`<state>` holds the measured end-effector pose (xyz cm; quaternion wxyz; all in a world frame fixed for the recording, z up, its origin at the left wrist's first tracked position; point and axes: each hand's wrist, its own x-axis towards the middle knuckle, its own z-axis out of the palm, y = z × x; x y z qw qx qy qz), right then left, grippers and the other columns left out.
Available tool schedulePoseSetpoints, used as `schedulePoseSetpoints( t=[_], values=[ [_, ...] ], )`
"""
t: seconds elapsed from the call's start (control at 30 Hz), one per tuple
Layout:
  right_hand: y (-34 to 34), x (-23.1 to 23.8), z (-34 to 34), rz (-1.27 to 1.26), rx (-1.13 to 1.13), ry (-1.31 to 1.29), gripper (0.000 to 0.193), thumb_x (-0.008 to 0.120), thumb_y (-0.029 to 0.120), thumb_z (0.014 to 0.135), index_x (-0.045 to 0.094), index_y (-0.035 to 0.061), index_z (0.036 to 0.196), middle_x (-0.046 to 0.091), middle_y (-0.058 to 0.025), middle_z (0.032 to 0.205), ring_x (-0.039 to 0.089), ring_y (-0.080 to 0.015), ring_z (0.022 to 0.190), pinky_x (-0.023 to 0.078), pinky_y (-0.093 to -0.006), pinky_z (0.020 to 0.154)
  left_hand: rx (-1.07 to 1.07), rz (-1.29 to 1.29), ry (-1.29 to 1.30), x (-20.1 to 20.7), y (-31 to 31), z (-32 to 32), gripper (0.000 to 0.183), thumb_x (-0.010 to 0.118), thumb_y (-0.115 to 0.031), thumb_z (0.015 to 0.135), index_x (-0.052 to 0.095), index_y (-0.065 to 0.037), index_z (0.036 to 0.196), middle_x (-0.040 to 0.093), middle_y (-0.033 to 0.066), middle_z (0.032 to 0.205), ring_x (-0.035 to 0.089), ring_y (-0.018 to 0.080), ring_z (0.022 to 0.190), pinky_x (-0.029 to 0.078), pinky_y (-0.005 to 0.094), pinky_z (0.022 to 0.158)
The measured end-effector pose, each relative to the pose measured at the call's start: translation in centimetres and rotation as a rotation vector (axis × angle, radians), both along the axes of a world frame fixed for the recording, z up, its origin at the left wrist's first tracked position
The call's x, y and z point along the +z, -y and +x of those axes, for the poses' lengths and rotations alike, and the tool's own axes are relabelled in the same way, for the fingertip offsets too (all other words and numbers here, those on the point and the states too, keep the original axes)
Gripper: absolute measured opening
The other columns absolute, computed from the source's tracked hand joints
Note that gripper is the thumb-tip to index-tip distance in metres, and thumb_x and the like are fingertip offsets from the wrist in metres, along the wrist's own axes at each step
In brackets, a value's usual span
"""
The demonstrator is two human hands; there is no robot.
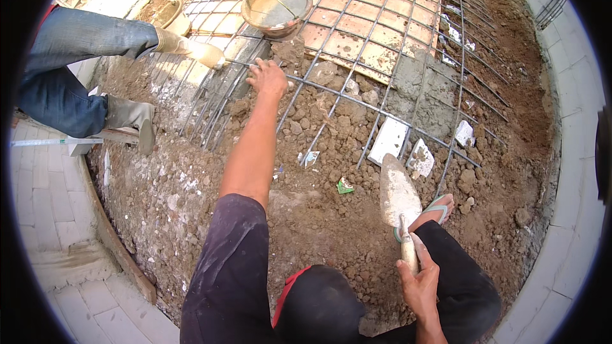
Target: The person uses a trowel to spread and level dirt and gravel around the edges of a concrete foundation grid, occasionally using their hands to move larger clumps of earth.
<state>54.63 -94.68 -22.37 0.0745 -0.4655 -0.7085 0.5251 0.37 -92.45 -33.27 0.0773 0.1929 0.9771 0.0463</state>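
My right hand is wrapped round the wooden handle of a pointed trowel. The broad blade is smeared with dried mortar and points away from me, above the dirt beside my sandalled foot. Further off on the left, my left hand reaches out with its fingers curled over a steel reinforcing bar at the near side of the bar grid. A white block and a broken white piece lie under the bars near the trowel's tip. Wet grey mortar covers part of the grid.
A round basin with a stick across it stands on the grid, over brown panels. At left, another person in jeans and boots stands close by. Block walls curve along the right; loose dirt and stones surround me.
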Motion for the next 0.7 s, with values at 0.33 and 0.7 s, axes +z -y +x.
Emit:
schedulePoseSetpoints(
  t=[0.33,0.7],
  values=[
    [0.6,1.0,-1.0,0.086,-0.003,-0.042,0.054,0.069,0.008,0.091,0.055,-0.0078,0.141,0.070,-0.0218,0.118,0.065,-0.0230,0.107,0.052,-0.0370,0.094,0.071,0.274,0.070,-13.5,30.2,32.2,0.086,0.078,-0.039,0.088,0.037,-0.007,0.156,0.031,0.0220,0.164,0.023,0.0432,0.154,0.018,0.0647,0.122],
    [1.1,8.6,1.3,0.575,-0.140,-0.077,0.045,0.064,0.007,0.094,0.057,-0.0057,0.137,0.067,-0.0093,0.102,0.061,-0.0135,0.080,0.050,-0.0293,0.073,0.306,-0.057,0.052,-10.0,48.1,40.1,0.088,0.070,-0.052,0.090,0.036,-0.006,0.158,0.020,0.0205,0.169,0.015,0.0399,0.157,0.008,0.0627,0.125]
  ],
)
